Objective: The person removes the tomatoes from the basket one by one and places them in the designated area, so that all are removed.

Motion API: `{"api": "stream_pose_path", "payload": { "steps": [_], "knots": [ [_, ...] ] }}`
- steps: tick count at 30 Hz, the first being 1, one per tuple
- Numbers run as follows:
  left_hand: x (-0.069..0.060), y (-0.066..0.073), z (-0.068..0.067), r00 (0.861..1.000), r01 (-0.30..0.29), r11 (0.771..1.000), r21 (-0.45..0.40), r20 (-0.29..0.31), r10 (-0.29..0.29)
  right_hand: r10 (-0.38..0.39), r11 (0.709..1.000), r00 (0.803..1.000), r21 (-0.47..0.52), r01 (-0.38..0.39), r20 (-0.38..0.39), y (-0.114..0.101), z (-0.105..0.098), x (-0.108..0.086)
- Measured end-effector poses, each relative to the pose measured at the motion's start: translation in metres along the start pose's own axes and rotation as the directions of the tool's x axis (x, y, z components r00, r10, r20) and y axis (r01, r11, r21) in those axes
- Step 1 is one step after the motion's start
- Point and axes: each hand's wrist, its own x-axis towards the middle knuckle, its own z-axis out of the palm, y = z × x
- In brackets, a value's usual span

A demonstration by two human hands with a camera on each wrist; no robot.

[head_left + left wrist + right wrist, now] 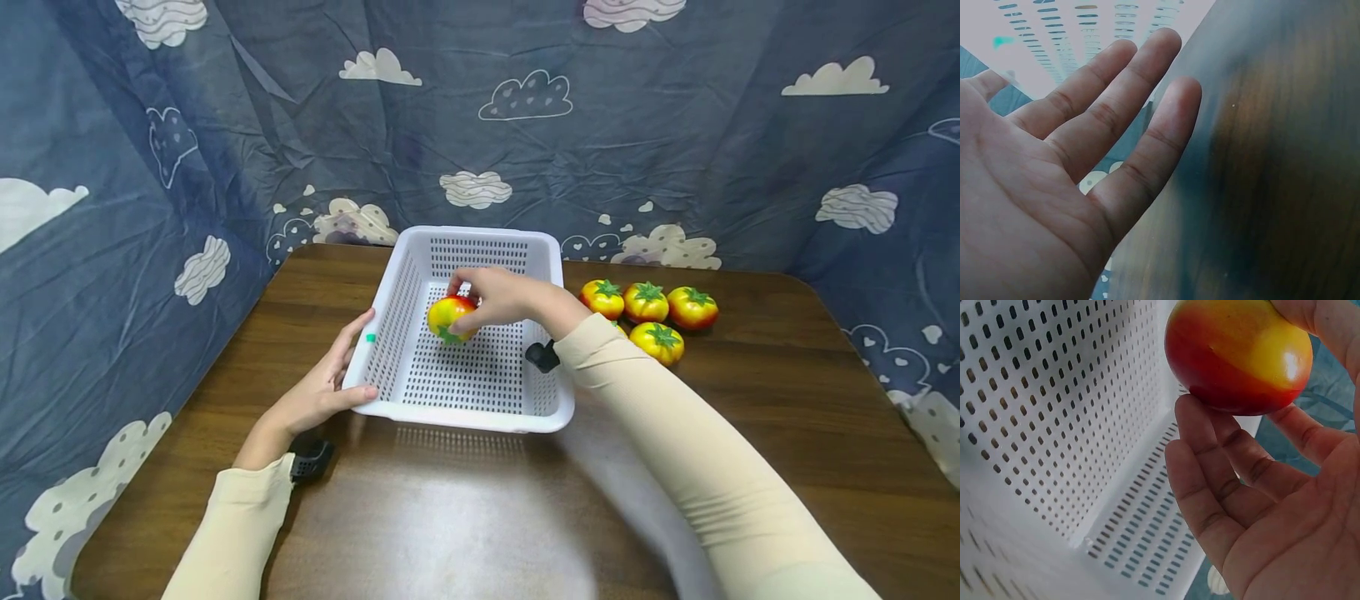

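Observation:
Inside the white plastic basket [457, 422], my right hand [501, 298] holds a yellow-and-red tomato [444, 315] with a green leafy top. The right wrist view shows the thumb on one side of the tomato [1241, 356] and the fingertips under its red side, above the slotted basket floor [1147, 519]. At the basket's left side is my left hand [318, 392], its thumb and fingertips touching the rim. Seen from the left wrist, the fingers [1104, 119] are nearly straight and spread beside the perforated wall [1066, 37].
Right of the basket, several more tomatoes [645, 302] sit in a cluster on the brown wooden table [750, 433], one partly hidden by my right sleeve. A blue cloud-patterned cloth [420, 125] hangs behind the table. A green mark [371, 337] is on the basket's left rim.

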Motion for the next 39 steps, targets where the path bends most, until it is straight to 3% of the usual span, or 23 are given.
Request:
{"api": "stream_pose_path", "payload": {
  "steps": [39],
  "knots": [
    [-0.001, 0.002, 0.001, 1.000, -0.003, 1.000, 0.007, -0.006, 0.003, 0.026, 0.987, 0.995, 0.160, -0.011, -0.095, 0.025, -0.028, -0.059]
  ]
}}
